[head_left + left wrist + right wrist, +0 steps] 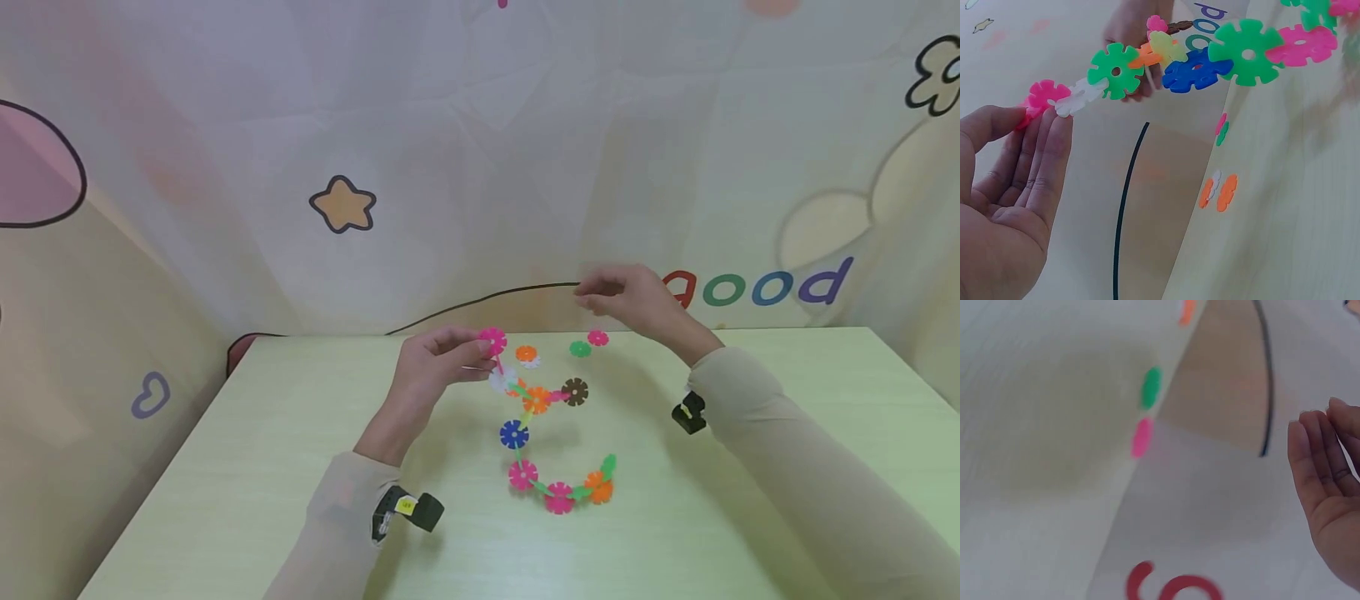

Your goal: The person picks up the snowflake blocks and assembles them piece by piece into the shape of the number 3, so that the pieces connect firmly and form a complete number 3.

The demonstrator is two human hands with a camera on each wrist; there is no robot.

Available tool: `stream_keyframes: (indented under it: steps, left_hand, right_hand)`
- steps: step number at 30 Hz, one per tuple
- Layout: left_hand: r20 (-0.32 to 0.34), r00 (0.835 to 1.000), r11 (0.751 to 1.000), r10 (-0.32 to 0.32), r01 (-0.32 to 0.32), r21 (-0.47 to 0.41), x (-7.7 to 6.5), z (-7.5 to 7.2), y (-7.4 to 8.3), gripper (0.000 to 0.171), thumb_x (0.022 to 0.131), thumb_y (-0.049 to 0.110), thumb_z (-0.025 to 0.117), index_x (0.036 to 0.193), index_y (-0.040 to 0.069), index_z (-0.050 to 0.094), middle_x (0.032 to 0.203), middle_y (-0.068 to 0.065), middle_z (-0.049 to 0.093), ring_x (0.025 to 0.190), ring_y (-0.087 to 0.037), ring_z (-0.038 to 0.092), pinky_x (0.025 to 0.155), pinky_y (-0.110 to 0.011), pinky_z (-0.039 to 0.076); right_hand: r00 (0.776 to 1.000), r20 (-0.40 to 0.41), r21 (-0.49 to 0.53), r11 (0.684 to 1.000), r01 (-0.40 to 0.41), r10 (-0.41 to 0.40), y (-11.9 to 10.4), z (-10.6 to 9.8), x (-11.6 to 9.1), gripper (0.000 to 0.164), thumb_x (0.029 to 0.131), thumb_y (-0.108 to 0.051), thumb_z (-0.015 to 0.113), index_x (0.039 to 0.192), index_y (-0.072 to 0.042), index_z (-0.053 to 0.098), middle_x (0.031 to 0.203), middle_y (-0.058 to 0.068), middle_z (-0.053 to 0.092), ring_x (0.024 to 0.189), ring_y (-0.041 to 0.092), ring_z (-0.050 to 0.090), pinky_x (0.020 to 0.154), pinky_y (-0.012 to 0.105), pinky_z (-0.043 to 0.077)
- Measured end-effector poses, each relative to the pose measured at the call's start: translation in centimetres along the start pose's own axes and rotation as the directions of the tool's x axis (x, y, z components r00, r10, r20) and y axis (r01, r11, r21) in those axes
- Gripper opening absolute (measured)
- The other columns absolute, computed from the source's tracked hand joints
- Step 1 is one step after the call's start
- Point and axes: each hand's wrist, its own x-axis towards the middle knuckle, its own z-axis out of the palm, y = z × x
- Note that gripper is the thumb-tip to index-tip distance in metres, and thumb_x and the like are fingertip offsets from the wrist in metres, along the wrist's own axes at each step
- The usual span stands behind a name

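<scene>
Pinched between the thumb and fingers of the left hand (pixel 431 362): a chain (pixel 536 402) of thin plastic discs, round, deeply notched like small flowers, with a hole through the centre. Hangs in the air over the middle of the table (pixel 225 492), gripped at the topmost pink disc (pixel 492 339). Runs down through white, green, orange and yellow links to a deep blue disc (pixel 513 434), then curves right in an open hook of pink and green. Finishes at the lower right with an orange disc (pixel 598 487) and a green disc (pixel 609 465). Branches near the middle, through a short pink link, to a dark brown disc (pixel 575 392). Shows some links face-on and others nearly edge-on, slotted crosswise into one another at the notches. Impossible to tell about contact between the lower end and the tabletop.

Well apart from the chain, raised to the right: the right hand (pixel 630 296), slightly blurred, with bare fingers side by side and softly bent, thumb close to the fingertips. Toward the far edge of the table: a loose green disc (pixel 580 349) just beside a loose pink disc (pixel 597 338); farther left, a loose orange disc (pixel 526 353) close by a loose white disc (pixel 532 362).
</scene>
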Motion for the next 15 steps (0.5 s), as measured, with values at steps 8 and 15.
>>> stream_keyframes:
  steps: [8,15]
  left_hand:
    - [-0.007,1.000,1.000,-0.003,0.003,0.002,-0.1,-0.1,0.0,0.022,0.102,0.012,0.074,0.118,-0.003,0.074,0.109,-0.015,0.077,0.095,-0.026,0.078,0.090,-0.039,0.063]
    - [0.002,1.000,1.000,-0.005,0.005,-0.016,0.0,-0.1,-0.1,0.020,0.102,0.011,0.073,0.116,-0.003,0.073,0.108,-0.015,0.077,0.094,-0.026,0.078,0.090,-0.040,0.063]
  right_hand:
    - [0.994,0.041,-0.143,0.985,-0.092,0.098,5.0,0.5,1.1,0.022,0.101,-0.007,0.072,0.121,0.002,0.075,0.114,0.017,0.072,0.106,0.036,0.064,0.091,0.046,0.059]
    - [0.992,0.087,-0.215,0.974,-0.073,0.094,7.6,1.4,2.0,0.023,0.098,-0.002,0.073,0.121,0.003,0.076,0.117,0.019,0.073,0.111,0.039,0.062,0.097,0.053,0.057]
